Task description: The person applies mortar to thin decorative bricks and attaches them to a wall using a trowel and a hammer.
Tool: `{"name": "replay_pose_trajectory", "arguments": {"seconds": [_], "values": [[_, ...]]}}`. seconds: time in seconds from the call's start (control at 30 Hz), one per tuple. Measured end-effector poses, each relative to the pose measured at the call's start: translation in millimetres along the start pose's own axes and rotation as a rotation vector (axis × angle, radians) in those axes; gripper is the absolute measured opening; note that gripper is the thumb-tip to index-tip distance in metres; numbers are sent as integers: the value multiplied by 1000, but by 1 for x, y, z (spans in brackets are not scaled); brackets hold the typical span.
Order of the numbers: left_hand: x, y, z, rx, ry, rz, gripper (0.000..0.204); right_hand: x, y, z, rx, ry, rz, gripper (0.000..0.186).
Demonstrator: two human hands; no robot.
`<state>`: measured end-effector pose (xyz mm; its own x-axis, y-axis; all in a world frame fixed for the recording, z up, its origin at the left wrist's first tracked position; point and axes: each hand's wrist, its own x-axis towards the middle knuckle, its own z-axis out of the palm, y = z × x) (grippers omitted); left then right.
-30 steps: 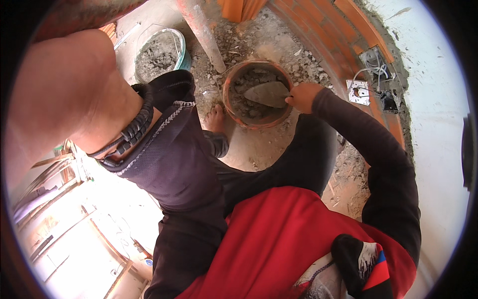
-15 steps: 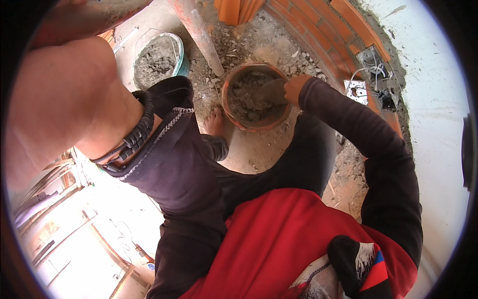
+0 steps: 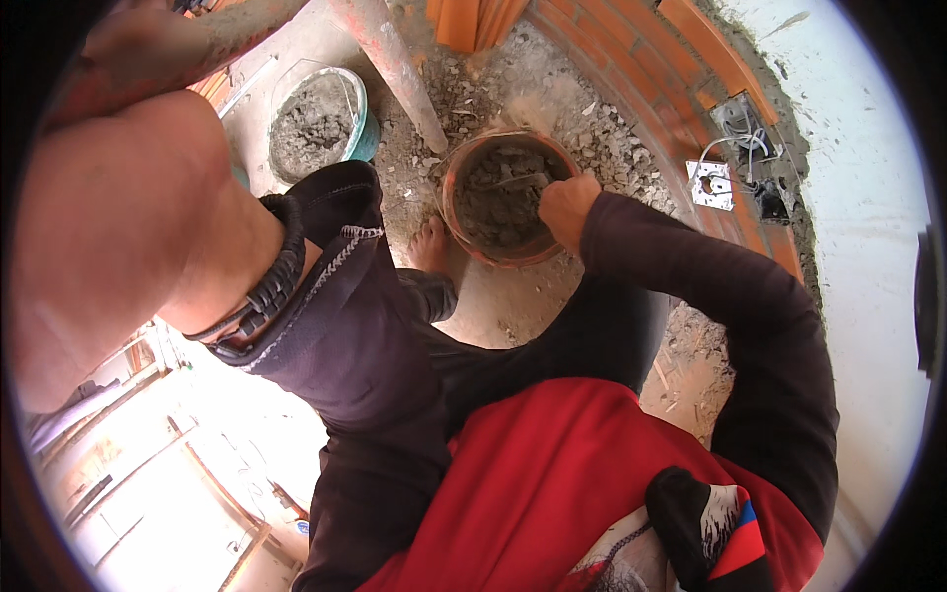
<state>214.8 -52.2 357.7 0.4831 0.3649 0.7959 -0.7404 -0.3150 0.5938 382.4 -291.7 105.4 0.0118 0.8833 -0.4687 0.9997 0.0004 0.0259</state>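
My right hand (image 3: 569,210) is closed on the handle of a trowel (image 3: 515,184) and reaches over the near right rim of an orange-brown bucket (image 3: 452,202). The trowel's blade lies in the wet grey mortar (image 3: 498,212) inside, and the fingers hide most of the handle. Large and close at the upper left is my raised left hand (image 3: 128,202), a dark braided bracelet (image 3: 279,261) at its wrist. It is closed on a reddish, mortar-spattered pole (image 3: 242,37); its fingertips are mostly hidden. My bare foot (image 3: 429,245) stands left of the bucket.
A green bucket of mortar (image 3: 363,133) stands farther left, beside a slanting paint-stained post (image 3: 390,74). Rubble lies along a low brick wall (image 3: 631,64). Open electrical boxes with loose wires (image 3: 742,128) and a white plate (image 3: 710,185) sit beside the white wall (image 3: 868,197).
My right hand has moved slightly left and down, over the bucket's rim. The trowel has turned, with its blade now lower in the mortar. My left hand stays at the pole.
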Motion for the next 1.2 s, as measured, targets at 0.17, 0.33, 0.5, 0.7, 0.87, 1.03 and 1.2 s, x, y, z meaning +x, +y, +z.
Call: {"name": "replay_pose_trajectory", "arguments": {"seconds": [0.17, 0.33, 0.5, 0.7, 0.87, 1.03, 1.2], "values": [[-1, 3, -1, -1, 0, 5, 71, -8, 30, -17, 79, -34, 76, 16], [3, 0, 2, -28, -9, 10, 74, 24, 39, 20, 274, -151, 53, 19], [7, -1, 4, -41, -21, 10, 77, 38, 62, 17, -102, -396, -232, 23], [11, 1, 6, -46, -40, 8, 80, 36, 54, -12, -17, -259, -177, 24], [18, -4, 12, -78, -58, 5, 83, 23, 57, 23, -88, -370, -126, 22], [19, 13, 18, -71, -84, -15, 86, 10, 45, -50, -121, -314, -57, 22], [14, 21, 31, -127, -118, 9, 89, 15, 28, -13, 3, -194, 12, 21]]}}
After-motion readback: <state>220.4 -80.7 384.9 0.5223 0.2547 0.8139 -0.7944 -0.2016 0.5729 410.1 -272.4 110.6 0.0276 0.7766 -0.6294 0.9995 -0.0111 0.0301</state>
